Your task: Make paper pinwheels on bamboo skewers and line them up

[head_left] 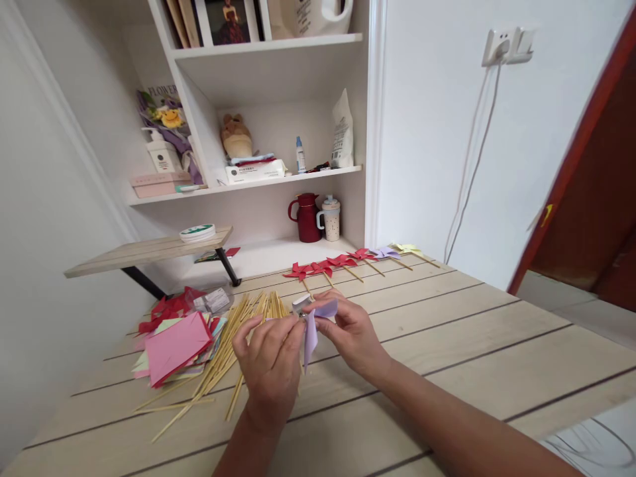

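Between my hands is a folded lilac paper pinwheel (311,336), its blades standing out from the fingers. My right hand (355,331) is closed on the paper from the right. My left hand (272,358) is pinched at the paper's left edge; anything small between its fingertips is hidden. Just beyond the fingers sits a small white box (301,303), partly covered by them. Thin wooden sticks (223,354) lie in a loose heap beside and under my left hand. Finished red pinwheels (342,262) on sticks lie in a row behind my hands.
Left of the sticks lies a stack of coloured paper (176,348), with a clear plastic packet (216,300) and red paper pieces (171,308) behind. A lilac pinwheel (386,253) and a yellow one (408,249) end the row. A raised wooden shelf (149,255) stands back left.
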Tool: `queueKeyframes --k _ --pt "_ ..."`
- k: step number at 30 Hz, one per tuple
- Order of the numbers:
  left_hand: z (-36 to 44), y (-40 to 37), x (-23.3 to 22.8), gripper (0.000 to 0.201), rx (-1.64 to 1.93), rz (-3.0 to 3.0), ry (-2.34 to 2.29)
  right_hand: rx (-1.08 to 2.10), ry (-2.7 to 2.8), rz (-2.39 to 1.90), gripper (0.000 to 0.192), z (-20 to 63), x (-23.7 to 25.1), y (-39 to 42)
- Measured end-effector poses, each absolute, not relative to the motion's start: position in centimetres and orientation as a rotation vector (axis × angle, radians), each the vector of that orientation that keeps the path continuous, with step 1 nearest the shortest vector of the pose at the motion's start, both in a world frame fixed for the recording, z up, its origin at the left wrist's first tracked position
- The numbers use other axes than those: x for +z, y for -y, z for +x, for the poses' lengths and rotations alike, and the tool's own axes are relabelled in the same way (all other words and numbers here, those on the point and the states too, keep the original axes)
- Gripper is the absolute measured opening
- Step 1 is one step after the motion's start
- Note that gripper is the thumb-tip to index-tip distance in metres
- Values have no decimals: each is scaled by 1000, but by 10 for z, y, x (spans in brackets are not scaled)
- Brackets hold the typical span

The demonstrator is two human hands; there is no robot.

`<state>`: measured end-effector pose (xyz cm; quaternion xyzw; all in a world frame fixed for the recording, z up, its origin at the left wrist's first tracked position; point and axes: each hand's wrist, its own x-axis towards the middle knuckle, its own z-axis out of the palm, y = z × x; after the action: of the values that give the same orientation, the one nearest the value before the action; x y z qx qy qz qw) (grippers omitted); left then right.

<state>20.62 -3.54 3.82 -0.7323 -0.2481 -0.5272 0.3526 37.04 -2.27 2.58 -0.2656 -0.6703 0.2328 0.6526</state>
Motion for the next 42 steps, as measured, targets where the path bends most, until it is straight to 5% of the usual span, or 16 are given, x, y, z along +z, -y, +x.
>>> queueKeyframes --k 7,27,42 --pt "209 37 38 10 -1431 -1898 667 585 1495 -583 3 368 23 23" --pt "216 22 26 6 -2017 -2039 996 693 1399 -702 25 365 22 20" --pt "215 28 30 15 -1798 -2032 853 594 1452 -690 5 363 29 26"
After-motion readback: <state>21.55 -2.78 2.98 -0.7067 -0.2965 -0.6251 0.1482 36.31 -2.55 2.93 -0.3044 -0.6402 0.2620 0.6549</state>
